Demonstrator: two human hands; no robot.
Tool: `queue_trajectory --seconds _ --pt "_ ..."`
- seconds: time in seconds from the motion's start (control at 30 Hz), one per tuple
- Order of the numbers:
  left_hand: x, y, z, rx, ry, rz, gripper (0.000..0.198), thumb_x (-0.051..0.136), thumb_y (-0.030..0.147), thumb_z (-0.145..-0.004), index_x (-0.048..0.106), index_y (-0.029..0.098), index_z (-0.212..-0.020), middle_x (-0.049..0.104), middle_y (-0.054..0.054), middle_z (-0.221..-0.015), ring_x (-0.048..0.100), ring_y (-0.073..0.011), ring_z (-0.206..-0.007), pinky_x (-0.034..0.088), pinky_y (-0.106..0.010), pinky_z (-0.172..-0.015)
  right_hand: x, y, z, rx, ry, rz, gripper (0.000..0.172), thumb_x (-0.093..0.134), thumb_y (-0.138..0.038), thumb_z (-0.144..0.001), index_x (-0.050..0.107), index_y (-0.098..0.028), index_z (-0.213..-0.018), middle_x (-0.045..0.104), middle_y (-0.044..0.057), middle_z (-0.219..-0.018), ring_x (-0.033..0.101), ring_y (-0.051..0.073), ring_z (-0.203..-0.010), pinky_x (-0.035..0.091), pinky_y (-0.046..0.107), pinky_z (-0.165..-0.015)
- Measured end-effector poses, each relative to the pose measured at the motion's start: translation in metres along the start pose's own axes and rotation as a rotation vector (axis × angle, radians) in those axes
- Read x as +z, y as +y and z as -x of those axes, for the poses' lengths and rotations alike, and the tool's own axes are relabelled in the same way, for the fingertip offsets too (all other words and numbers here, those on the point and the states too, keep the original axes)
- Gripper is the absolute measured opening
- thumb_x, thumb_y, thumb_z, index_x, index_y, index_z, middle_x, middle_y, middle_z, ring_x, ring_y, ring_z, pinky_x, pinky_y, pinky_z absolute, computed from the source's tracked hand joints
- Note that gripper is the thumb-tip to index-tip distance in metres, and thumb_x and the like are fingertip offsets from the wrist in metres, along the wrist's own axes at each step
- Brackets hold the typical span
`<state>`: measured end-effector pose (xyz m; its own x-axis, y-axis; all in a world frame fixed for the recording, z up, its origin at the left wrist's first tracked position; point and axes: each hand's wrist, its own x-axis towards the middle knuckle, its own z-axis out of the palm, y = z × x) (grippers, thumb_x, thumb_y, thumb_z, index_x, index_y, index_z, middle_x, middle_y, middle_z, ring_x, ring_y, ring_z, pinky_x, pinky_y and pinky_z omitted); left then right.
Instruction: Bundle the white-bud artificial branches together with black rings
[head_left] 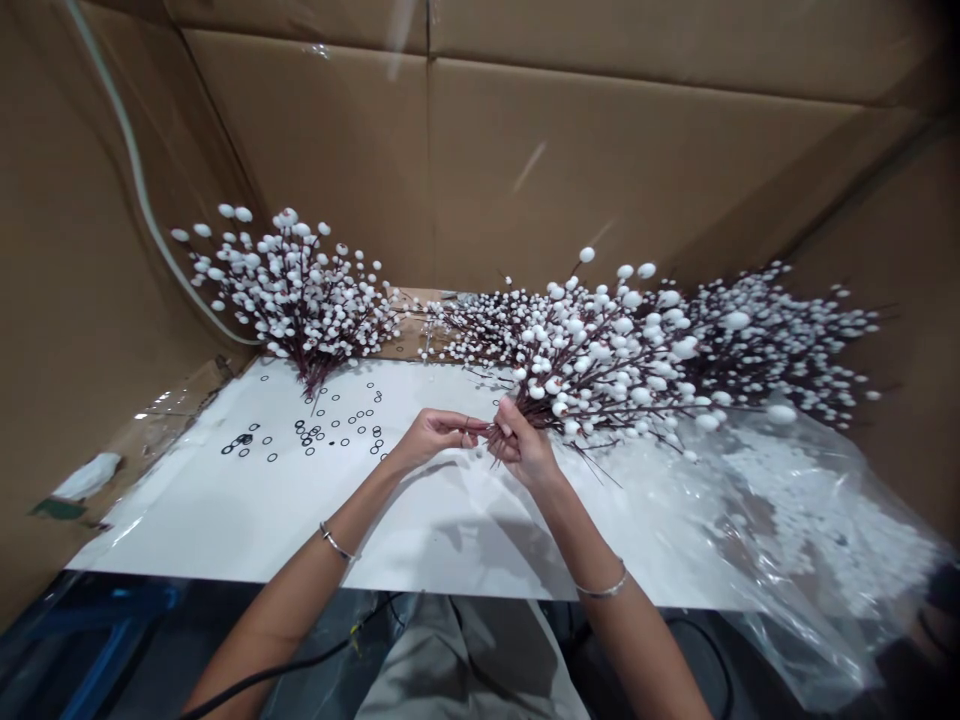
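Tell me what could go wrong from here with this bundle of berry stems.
The white-berried stem bundle is held near its stem ends by the right hand, with its wide head reaching out to one side, so it might slip or swing. Its berries overlap the branches behind it and could snag. The loose black rings lie near the left hand, so a careless sweep could scatter them.

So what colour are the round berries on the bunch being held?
The berries are white, on dark reddish-brown stems; the head view shows this best.
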<state>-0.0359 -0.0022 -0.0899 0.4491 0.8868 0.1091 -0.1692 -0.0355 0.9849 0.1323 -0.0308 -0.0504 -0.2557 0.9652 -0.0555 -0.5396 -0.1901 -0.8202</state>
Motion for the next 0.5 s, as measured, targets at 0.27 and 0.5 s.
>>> queue_trajectory --seconds 0.27,0.5 --pt "0.0045 0.0020 0.0002 0.091 0.053 0.001 0.032 0.089 0.034 -0.059 0.081 0.017 -0.086 0.078 -0.009 -0.084 0.072 -0.0211 -0.079 0.056 -0.029 -0.078 0.0002 0.0053 -0.0005 0.014 -0.026 0.026 0.059 0.081 -0.060 -0.063 0.043 -0.018 -0.050 0.017 -0.012 -0.037 0.011 0.000 -0.030 0.007 0.016 -0.031" --pt "0.0100 0.0057 0.0004 0.127 0.098 0.010 0.025 0.088 0.033 -0.059 0.080 0.018 -0.078 0.077 -0.006 -0.074 0.070 -0.0167 -0.068 0.056 -0.025 -0.070 -0.0027 0.0088 -0.0016 0.029 -0.044 0.043 0.059 0.078 -0.062 -0.066 0.041 -0.018 -0.051 0.016 -0.012 -0.039 0.010 0.000 -0.032 0.007 0.016 -0.032"
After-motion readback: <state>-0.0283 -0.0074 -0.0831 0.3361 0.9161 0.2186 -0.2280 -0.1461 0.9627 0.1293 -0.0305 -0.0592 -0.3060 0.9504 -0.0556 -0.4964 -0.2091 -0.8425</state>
